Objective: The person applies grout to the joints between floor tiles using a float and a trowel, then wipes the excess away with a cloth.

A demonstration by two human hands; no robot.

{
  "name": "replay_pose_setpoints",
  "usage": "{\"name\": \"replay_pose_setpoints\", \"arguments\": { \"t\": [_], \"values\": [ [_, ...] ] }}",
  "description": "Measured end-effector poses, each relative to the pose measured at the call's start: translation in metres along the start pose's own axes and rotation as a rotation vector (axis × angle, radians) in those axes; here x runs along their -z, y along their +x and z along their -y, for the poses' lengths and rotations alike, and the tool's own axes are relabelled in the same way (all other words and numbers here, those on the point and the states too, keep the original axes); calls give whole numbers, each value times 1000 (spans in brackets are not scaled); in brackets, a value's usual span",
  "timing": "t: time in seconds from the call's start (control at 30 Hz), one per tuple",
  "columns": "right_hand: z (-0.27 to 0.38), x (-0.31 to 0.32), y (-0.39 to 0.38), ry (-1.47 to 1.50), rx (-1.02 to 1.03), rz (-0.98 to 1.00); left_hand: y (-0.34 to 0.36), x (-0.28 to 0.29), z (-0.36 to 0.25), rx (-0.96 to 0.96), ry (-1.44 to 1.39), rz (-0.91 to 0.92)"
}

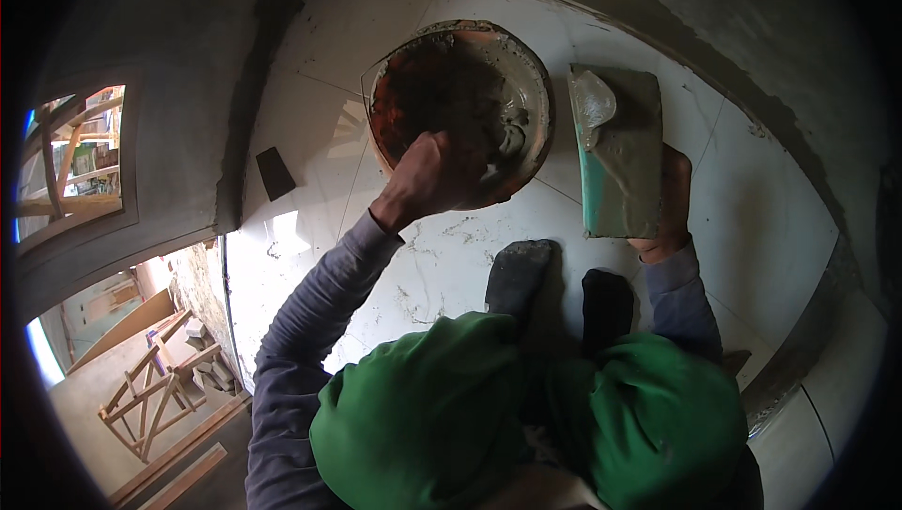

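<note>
A round bucket point(543, 125) of wet grey mortar point(484, 101) stands on the floor ahead of me. My left hand point(432, 176) is closed over its near side; whatever it grips is hidden by the fist and the dark shadow inside. Off to the right, my right hand point(675, 195) is wrapped round the far side of a plastering float point(625, 181), a rectangular board smeared with mortar and showing green along one edge. A pale wet lump of mortar point(592, 110) sits on the float's upper left corner. The float is held apart from the bucket.
White floor tiles point(310, 172) carry mortar specks. A small dark rectangular piece point(275, 173) lies left of the bucket. Grey plastered walls point(178, 115) curve around, with a window opening point(70, 167) at left. Beyond the doorway at lower left stands a wooden trestle point(150, 402) near planks point(183, 477).
</note>
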State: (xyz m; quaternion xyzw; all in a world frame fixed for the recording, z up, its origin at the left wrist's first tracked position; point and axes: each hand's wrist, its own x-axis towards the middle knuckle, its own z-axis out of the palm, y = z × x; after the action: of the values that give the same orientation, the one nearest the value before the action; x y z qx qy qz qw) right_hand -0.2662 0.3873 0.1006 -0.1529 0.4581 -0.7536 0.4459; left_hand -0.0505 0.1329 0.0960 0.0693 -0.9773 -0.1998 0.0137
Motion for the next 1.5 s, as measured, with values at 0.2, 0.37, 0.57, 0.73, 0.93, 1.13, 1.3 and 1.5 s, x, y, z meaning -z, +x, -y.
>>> {"name": "replay_pose_setpoints", "arguments": {
  "t": [0.2, 0.37, 0.57, 0.73, 0.93, 1.13, 1.3, 1.5],
  "values": [
    [-10, 14, 5, -158, 121, 64, -1, 18, 10, 63, -403, -69],
    [-8, 0, 4, -200, 120, -1, 5, 43, 19, 391, -593, 85],
    [-7, 7, 3, -548, 108, 15, -5, 55, 29, 656, -908, 155],
    [-10, -9, 8, -30, -58, -15, -13, 72, 14, 863, -1162, 148],
    [-28, -30, 42, 747, -333, 176, -45, 54, -30, 705, -1468, -465],
    [-38, -47, 47, 635, -264, 252, -39, 24, -74, 492, -1089, -523],
    [-32, -3, 26, 9, -30, 178, -33, 11, -71, 443, -812, -532],
    [2, 8, -12, 503, -168, 27, -28, 65, -31, 530, -308, -248]
  ]
}}
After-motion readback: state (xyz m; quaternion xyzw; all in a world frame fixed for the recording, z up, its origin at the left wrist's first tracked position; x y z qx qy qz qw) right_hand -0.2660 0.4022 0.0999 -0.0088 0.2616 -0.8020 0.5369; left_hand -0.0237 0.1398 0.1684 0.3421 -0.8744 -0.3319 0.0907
